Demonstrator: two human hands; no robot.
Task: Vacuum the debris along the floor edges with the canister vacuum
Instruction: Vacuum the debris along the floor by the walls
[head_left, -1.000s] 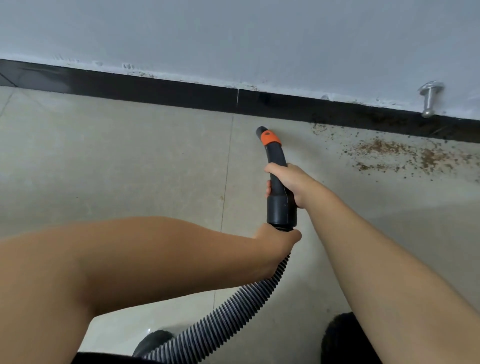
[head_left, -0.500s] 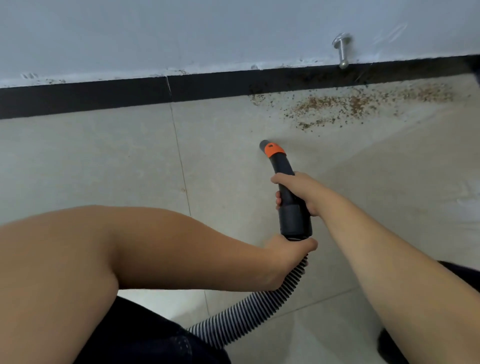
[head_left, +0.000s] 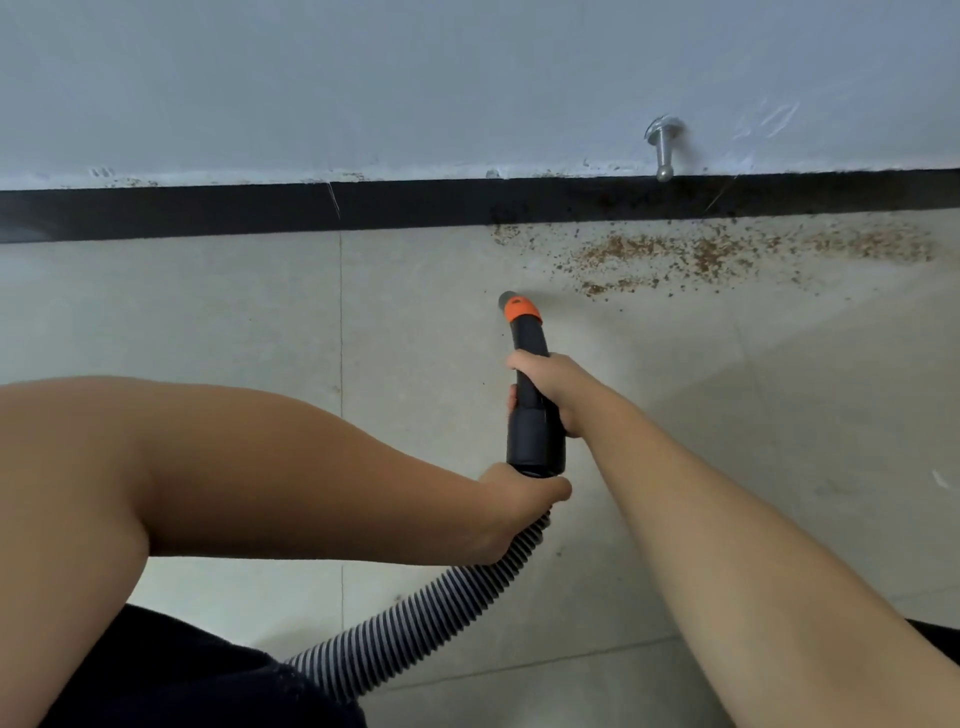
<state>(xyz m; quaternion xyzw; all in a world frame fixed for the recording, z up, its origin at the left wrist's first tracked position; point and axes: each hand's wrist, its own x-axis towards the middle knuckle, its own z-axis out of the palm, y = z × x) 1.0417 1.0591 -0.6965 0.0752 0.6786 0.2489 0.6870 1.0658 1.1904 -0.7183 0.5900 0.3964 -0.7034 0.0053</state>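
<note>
My right hand (head_left: 550, 387) grips the black nozzle tube (head_left: 532, 395) at mid-length, fingers curled fully round it. My left hand (head_left: 519, 506) grips the ribbed hose (head_left: 415, 618) just below the tube's wide rear collar, fingers wrapped round the hose. The hose runs from that hand down and left to the dark clothing (head_left: 182, 675) at the bottom edge of the view.

The tube points away from me toward the wall (head_left: 415, 78). An orange band (head_left: 521, 312) sits just behind its grey tip (head_left: 506, 299). The tip is close to the tiled floor (head_left: 208, 312); whether it touches the tile I cannot tell.

The brown debris (head_left: 701, 254) lies scattered on the floor along the black skirting board (head_left: 208, 210), to the right of the tip. Its nearest grains lie near the tip, and the thickest band lies further right, close to the skirting. Some grains cling to the skirting face itself.

A metal door stopper (head_left: 663, 150) projects from the wall just above the skirting, over the debris
</note>
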